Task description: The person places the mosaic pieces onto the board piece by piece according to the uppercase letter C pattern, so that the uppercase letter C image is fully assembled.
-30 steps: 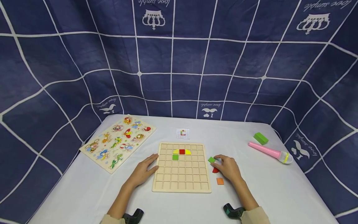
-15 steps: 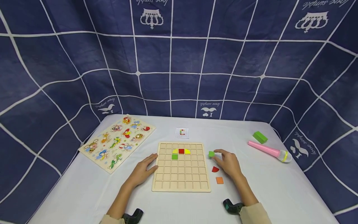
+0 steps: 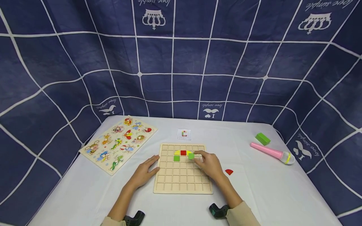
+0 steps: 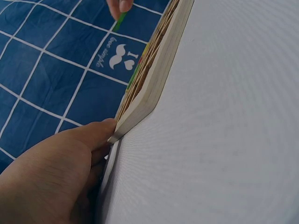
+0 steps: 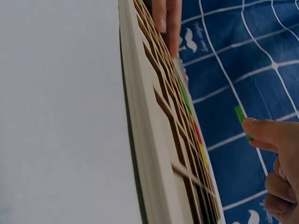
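In the head view a wooden grid board [image 3: 175,180] lies mid-table. Set in its cells are a red square tile [image 3: 183,153], a yellow piece [image 3: 177,153] on each side of it, and a green square tile [image 3: 176,158]. My right hand [image 3: 210,164] pinches another green square tile [image 3: 191,156] between thumb and index finger, over the board and partly covering the right yellow piece; the right wrist view shows this held tile [image 5: 243,122] raised above the board. My left hand [image 3: 143,172] touches the board's left edge with relaxed fingers.
A red quarter-circle piece [image 3: 229,172] lies right of the board, beside my right forearm. A small pattern card [image 3: 184,134] is behind the board. An insect puzzle board [image 3: 118,144] lies back left; a pink microphone [image 3: 272,153] and green block [image 3: 263,139] lie back right.
My right hand lifts the green tile and carries it left over the board. The red quarter-circle piece now lies farther right. The orange tile is out of sight by my right forearm. Left hand stays.
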Demonstrator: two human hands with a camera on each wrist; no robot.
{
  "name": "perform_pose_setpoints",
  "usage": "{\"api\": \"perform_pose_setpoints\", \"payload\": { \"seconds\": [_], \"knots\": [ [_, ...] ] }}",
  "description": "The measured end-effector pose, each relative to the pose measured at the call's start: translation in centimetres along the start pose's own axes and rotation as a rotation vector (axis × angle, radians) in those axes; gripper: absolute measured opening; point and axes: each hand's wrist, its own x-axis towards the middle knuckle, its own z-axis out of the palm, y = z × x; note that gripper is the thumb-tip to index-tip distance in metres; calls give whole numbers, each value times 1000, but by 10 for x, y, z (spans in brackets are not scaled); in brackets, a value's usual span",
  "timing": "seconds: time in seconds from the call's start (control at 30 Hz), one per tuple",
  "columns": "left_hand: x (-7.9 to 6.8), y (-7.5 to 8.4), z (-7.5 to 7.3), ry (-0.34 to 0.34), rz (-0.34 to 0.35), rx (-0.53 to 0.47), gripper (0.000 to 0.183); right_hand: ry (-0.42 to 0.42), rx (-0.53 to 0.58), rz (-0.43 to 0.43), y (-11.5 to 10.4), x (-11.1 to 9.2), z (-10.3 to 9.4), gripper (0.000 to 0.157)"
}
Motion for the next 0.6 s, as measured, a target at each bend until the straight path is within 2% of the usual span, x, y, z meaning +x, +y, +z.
{"api": "perform_pose_setpoints", "payload": {
  "seconds": [0.27, 0.6],
  "knots": [
    [-1, 0, 0, -9, -5, 2, 54, -52, 30, -46, -20, 2, 29, 28],
    [0, -1, -2, -19, 15, 1, 54, -107, -16, -70, -26, 0, 52, 27]
  ]
}}
